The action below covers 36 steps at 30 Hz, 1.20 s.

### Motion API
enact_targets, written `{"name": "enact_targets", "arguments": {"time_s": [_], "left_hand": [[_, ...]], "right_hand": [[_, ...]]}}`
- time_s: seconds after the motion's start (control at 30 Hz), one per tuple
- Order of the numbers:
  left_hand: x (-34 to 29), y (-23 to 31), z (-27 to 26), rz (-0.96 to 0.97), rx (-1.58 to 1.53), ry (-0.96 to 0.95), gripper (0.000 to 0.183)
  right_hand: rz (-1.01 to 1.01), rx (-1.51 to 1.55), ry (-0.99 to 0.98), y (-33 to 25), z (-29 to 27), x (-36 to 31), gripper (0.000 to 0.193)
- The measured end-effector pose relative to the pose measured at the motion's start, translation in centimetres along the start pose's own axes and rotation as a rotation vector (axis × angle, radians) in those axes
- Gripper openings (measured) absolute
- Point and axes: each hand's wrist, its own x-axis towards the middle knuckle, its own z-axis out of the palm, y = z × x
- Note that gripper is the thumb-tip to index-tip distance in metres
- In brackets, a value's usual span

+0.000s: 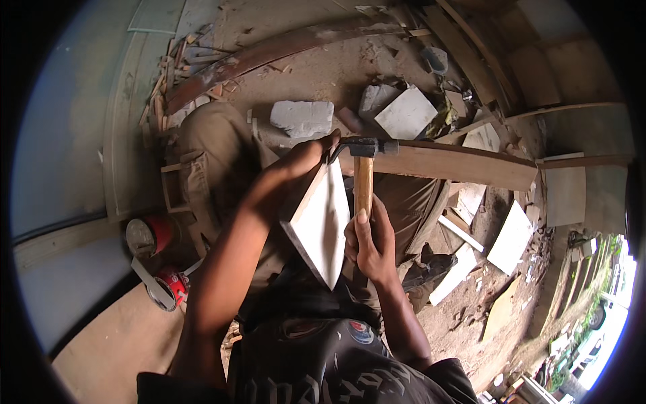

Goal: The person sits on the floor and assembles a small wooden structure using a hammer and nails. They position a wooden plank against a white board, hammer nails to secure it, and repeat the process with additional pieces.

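My right hand [372, 236] is closed around the wooden handle of a claw hammer [364, 182], held upright in front of me. The dark hammer head lies across the top, its claw close to my left hand [316, 151]. That hand grips the upper corner of a white-faced wooden board [324, 222], which stands on edge and tilts toward me. A long wooden plank [457, 163] runs off to the right from behind the hammer, near the board's top end. Whether plank and board are joined there is hidden, as is any nail.
Two red cans [149, 236] stand at the left. Ahead on the dirt floor lie a pale block [302, 118] and a white tile-like piece [406, 114]. A curved dark beam [249, 59] crosses behind. White board scraps [511, 237] are scattered at the right.
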Motion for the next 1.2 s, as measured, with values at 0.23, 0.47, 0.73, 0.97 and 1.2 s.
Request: {"name": "enact_targets", "arguments": {"time_s": [0.23, 0.47, 0.73, 0.97, 1.2], "left_hand": [[-0.4, 0.8, -1.0, -0.244, -0.161, -0.078, 0.046], [-3.8, 3.7, 0.7, -0.191, -0.304, 0.124, 0.03], [-1.0, -1.8, -1.7, -0.288, -0.794, -0.22, 0.06], [0.2, -3.0, -2.0, -0.412, -0.686, -0.138, 0.049], [0.6, -4.3, -2.4, -0.345, -0.674, -0.207, 0.062]], "right_hand": [[-0.002, -0.001, 0.017, 0.0, 0.1, 0.1, 0.046], [-0.171, -0.439, 0.075, -0.8, 0.8, 1.7, 0.035], [-0.017, -0.51, -0.002, 2.3, -2.5, -2.7, 0.034], [-0.058, -0.426, 0.007, -0.9, 1.1, 0.0, 0.033], [-0.188, -0.456, -0.044, -0.6, 2.5, -1.8, 0.037]]}}
